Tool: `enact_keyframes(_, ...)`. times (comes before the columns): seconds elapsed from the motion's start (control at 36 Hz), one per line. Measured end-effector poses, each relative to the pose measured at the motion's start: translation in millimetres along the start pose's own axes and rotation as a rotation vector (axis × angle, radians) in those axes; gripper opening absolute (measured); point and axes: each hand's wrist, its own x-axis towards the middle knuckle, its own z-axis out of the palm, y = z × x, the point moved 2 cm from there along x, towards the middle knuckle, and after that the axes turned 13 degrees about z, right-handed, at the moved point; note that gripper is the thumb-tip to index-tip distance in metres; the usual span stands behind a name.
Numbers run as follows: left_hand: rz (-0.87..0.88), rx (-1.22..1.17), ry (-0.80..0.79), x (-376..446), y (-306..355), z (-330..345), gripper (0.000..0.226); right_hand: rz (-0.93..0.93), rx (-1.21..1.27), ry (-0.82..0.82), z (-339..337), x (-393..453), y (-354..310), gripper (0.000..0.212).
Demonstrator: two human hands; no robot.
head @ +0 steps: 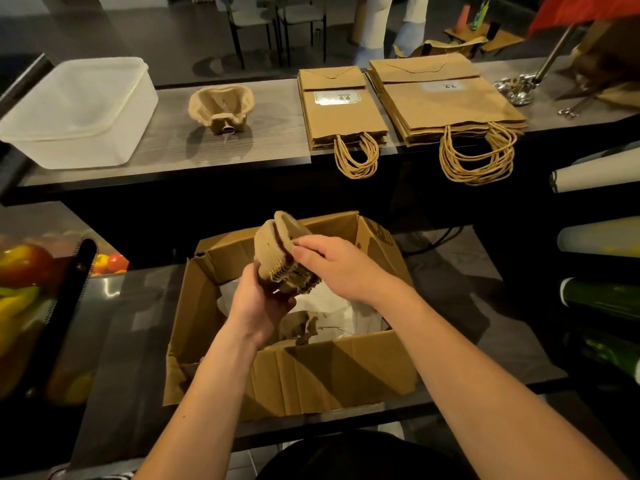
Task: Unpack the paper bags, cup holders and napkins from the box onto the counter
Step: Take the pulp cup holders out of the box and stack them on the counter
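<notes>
Above the open cardboard box (311,372), my left hand (261,306) grips a stack of brown pulp cup holders (277,254) from below. My right hand (329,261) pinches the top holder of that stack at its upper edge, lifting it slightly apart. White napkins or paper (332,306) and a torn brown piece lie inside the box. On the raised counter (270,143) sit one cup holder (221,105), a smaller stack of paper bags (341,116) and a larger stack of paper bags (446,98), handles hanging over the front edge.
A translucent plastic tub (76,112) stands at the counter's left end. A metal stand (519,88) is at the right end. Peppers (24,268) lie at the lower left; rolled papers (595,171) are on shelves at right. A person's legs (391,22) stand beyond the counter.
</notes>
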Motion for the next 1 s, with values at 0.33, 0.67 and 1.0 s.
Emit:
enact_keyframes(0.33, 0.022, -0.031, 0.22, -4, -4, -21, 0.046, 0.263, 0.169, 0.404, 8, 48, 62, 0.029)
enact_keyframes(0.67, 0.049, -0.009, 0.18, -16, 6, -35, 0.043, 0.594, 0.445, 0.301, 14, 92, 95, 0.052)
enact_keyframes(1.0, 0.056, 0.001, 0.28, -20, -1, -45, 0.038, 0.086, 0.012, 0.49, 20, 62, 93, 0.019)
